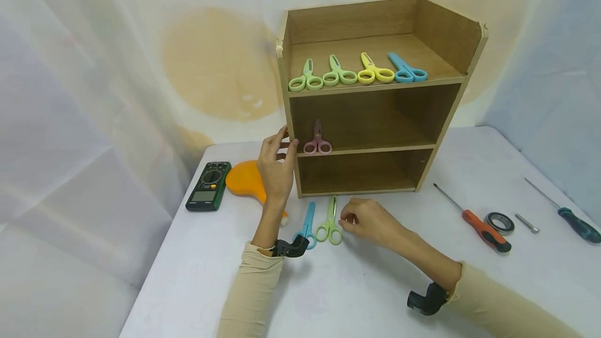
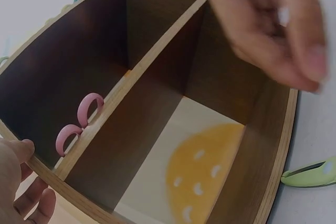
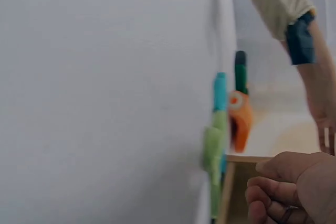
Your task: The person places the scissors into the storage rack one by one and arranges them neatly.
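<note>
My left hand (image 1: 277, 166) grips the left side panel of a wooden shelf unit (image 1: 366, 150), thumb at the front edge and fingers on the outer face. Pink scissors (image 1: 317, 140) lie on the middle shelf close to that hand, their handle loops poking over the edge in the left wrist view. Just right of the green scissors (image 1: 331, 226) on the table, my right hand (image 1: 373, 221) hovers with loosely bent fingers and holds nothing; it is blurred in the left wrist view. Blue scissors (image 1: 307, 226) lie beside the green pair, partly behind the left wrist's camera.
Along the top shelf lie two light green scissors (image 1: 307, 78), a yellow pair (image 1: 374, 71) and a blue pair (image 1: 407, 70). Left stand a multimeter (image 1: 208, 186) and an orange paddle-like thing (image 1: 246, 179). Right lie two screwdrivers (image 1: 483, 230), a bearing ring (image 1: 500, 222) and a metal pin (image 1: 527, 223).
</note>
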Demonstrator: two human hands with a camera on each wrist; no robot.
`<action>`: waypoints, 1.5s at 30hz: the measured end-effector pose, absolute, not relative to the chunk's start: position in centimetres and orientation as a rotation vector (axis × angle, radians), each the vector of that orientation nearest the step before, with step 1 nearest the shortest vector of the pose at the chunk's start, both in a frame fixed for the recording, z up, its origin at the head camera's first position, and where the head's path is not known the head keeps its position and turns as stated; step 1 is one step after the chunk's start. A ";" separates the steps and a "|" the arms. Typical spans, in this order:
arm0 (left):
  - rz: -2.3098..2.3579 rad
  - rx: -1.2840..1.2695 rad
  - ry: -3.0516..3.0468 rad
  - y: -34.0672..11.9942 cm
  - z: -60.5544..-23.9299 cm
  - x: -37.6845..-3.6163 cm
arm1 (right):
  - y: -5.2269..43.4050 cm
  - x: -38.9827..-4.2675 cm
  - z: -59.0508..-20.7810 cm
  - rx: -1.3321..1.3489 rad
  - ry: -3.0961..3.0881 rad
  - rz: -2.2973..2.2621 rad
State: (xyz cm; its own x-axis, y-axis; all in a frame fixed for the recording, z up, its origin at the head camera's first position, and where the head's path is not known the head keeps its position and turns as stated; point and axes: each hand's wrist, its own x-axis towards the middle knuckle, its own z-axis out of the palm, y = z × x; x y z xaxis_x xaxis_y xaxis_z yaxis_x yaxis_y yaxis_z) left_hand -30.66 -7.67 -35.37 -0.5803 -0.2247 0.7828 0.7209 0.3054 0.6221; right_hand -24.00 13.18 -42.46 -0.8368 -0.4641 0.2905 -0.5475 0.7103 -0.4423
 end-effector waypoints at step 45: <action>-1.418 -0.457 -1.755 -8.4 -38.1 -33.6 | 15.6 -21.0 -38.8 0.795 -2.673 0.910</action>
State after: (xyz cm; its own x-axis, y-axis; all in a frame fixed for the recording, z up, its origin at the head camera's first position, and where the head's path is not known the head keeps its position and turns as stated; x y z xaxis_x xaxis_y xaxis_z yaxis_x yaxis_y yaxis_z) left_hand -33.63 -8.38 -38.11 -0.6022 -0.2059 0.7713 0.7110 0.3010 0.6355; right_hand -20.95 15.56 -38.85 -0.8330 -0.4248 0.3544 -0.5528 0.6644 -0.5031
